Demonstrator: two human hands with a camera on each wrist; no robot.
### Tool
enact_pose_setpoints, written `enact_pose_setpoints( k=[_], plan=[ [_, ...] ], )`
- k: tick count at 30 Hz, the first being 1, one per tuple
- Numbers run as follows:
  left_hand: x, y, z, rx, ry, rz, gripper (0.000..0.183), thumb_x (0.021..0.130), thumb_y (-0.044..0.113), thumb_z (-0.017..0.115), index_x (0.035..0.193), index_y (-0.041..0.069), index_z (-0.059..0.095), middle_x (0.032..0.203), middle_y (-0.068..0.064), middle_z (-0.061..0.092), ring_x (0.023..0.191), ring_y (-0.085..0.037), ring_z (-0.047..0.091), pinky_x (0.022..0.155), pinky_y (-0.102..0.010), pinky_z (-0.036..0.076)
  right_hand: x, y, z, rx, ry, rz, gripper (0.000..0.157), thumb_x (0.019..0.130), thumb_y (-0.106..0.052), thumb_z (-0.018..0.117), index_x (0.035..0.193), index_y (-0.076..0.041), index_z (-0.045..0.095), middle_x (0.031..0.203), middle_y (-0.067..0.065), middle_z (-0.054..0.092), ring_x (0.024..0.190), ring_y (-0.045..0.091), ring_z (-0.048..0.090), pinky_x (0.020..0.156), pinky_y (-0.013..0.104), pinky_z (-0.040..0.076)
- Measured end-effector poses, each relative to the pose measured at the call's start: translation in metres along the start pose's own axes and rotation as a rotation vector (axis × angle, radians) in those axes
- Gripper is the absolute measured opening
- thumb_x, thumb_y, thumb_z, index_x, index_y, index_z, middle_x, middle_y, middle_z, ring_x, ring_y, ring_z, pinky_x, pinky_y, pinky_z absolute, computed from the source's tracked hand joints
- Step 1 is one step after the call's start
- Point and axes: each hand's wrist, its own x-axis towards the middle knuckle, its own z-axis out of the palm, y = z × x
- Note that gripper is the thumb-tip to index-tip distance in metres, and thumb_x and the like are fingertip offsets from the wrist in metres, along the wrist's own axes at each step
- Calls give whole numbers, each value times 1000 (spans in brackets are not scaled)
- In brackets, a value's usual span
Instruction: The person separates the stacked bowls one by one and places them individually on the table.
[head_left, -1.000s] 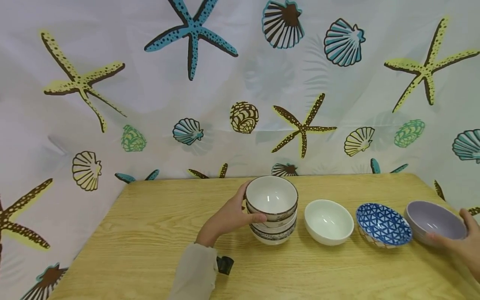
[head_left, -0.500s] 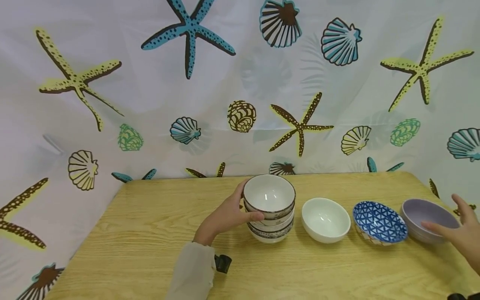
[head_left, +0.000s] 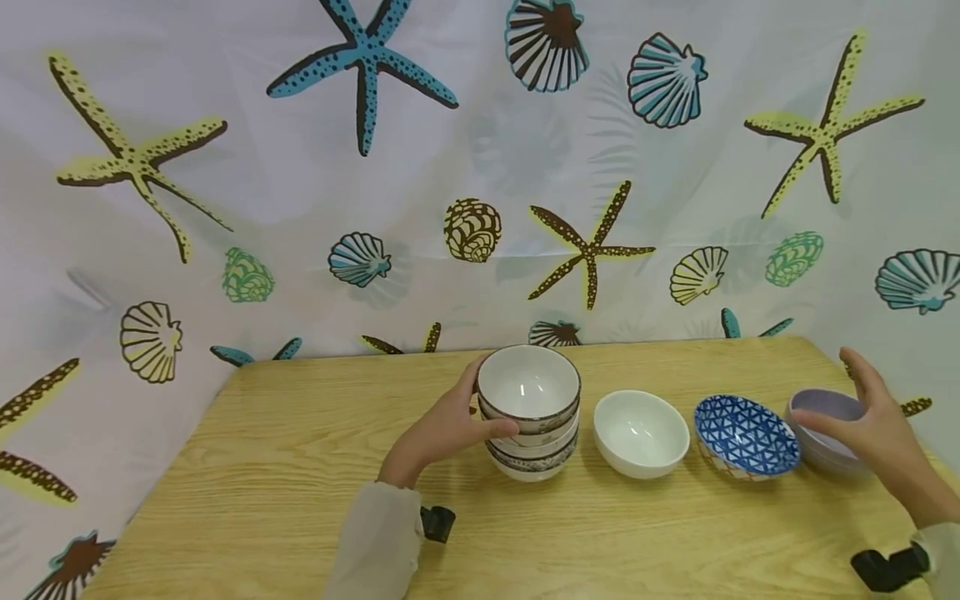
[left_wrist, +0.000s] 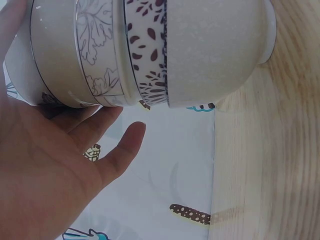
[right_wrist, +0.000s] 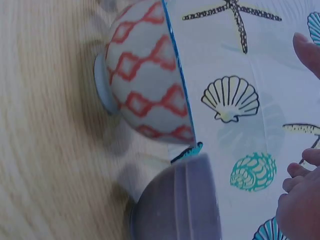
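My left hand point(head_left: 453, 429) grips the left side of a stack of several patterned bowls point(head_left: 536, 442), thumb in front and fingers behind. In the left wrist view, the stacked bowls point(left_wrist: 145, 55) show floral and dark-speckled bands. My right hand point(head_left: 873, 425) hovers over the purple bowl point(head_left: 825, 402) at the far right, thumb and fingers spread apart and holding nothing. It hides part of that bowl. Left of it sits a bowl with a blue triangle-patterned inside point(head_left: 746, 437); its red-latticed outside point(right_wrist: 150, 75) shows in the right wrist view.
A plain white bowl point(head_left: 641, 433) stands between the stack and the blue-patterned bowl. All the bowls are on a wooden table point(head_left: 300, 467). A cloth printed with starfish and shells point(head_left: 420, 200) hangs behind the table and along its sides.
My right hand has moved left and up, from the right side of the purple bowl to above it. The left hand keeps its grip on the stack; the whole head view has shifted slightly.
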Motion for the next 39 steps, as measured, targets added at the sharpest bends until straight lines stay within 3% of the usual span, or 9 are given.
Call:
enact_pose_setpoints(
  k=[3, 7, 10, 16, 24, 39],
  plan=[
    [0, 0, 0, 3, -1, 6, 113, 70, 56, 78, 154, 18, 12, 153, -10, 30, 140, -32, 29, 105, -59, 33, -2, -29, 5, -14, -42, -3, 107, 83, -28, 75, 151, -37, -6, 159, -13, -8, 147, 21, -14, 108, 69, 0],
    [-1, 1, -1, -3, -7, 10, 114, 69, 57, 78, 154, 20, 11, 153, -11, 30, 140, -32, 29, 105, -60, 33, -16, -96, 10, 41, -122, -10, 105, 86, -23, 72, 153, -25, -9, 160, 5, -12, 145, 33, -16, 106, 72, 0],
    [-1, 1, -1, -22, -15, 21, 113, 69, 57, 78, 153, 22, 11, 153, -11, 28, 141, -33, 27, 105, -61, 32, -23, -134, 13, 92, -186, -16, 103, 88, -19, 69, 153, -15, -11, 159, 17, -13, 143, 39, -17, 105, 73, -1],
    [0, -2, -2, -52, -34, 44, 116, 67, 58, 79, 153, 22, 9, 154, -11, 25, 143, -33, 22, 108, -63, 28, -20, -152, 26, 103, -260, 5, 104, 87, -25, 70, 154, -18, -10, 159, 13, -13, 143, 42, -16, 102, 76, -1],
    [3, -9, -1, -39, -63, 32, 124, 62, 64, 77, 154, 23, 4, 158, -10, 17, 146, -35, 14, 108, -64, 26, -18, -168, 43, 88, -284, 0, 107, 83, -26, 74, 154, -21, -5, 160, 14, -6, 144, 44, -8, 102, 76, 5],
    [0, -13, -1, -49, -95, 28, 127, 62, 65, 78, 154, 18, 4, 158, -11, 19, 146, -33, 16, 109, -62, 26, -14, -198, 78, 139, -340, -71, 105, 80, -24, 76, 155, -19, 3, 161, 13, 4, 146, 43, 1, 103, 75, 10]
  ],
)
